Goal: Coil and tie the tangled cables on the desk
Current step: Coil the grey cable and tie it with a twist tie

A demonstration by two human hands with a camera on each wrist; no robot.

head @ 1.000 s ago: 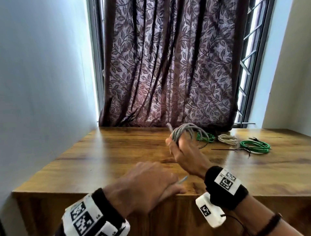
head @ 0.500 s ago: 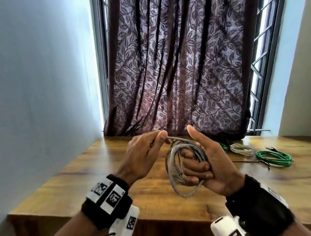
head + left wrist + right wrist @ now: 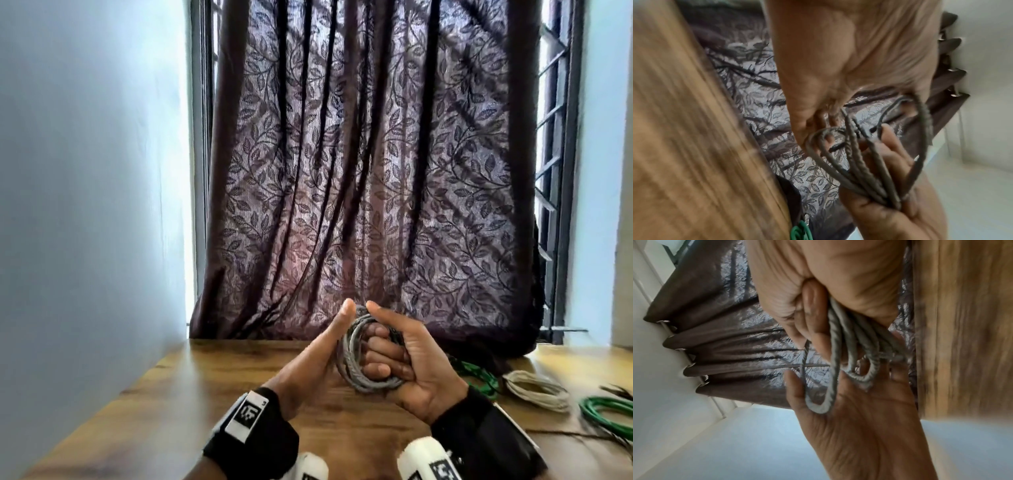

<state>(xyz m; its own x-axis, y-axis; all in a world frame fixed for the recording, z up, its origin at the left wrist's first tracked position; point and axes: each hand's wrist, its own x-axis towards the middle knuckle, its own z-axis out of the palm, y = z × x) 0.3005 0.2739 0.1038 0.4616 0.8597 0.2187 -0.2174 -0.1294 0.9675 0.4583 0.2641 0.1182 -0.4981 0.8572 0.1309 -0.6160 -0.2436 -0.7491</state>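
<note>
A grey cable coil [image 3: 352, 373] hangs upright above the wooden desk [image 3: 164, 411]. My right hand [image 3: 407, 356] grips it, fingers curled through the loops and thumb over the top. My left hand [image 3: 325, 346] lies against the coil's left side, thumb straight up. In the right wrist view the left hand [image 3: 859, 426] shows an open palm with loops of the coil [image 3: 833, 353] resting on it below the right hand [image 3: 818, 280]. In the left wrist view the right hand [image 3: 890, 211] clamps the coil [image 3: 865, 170] under the left hand [image 3: 828, 65].
On the desk's right side lie a dark green coil [image 3: 479, 373], a cream coil [image 3: 534, 390] and a bright green coil [image 3: 606, 414], with a thin dark strand [image 3: 582, 435] near them. A patterned curtain [image 3: 376, 171] hangs behind the desk. A wall stands on the left.
My left hand has let go of the cable end it pinched and moved in against the coil. Both hands have come closer together, and my view has tilted up.
</note>
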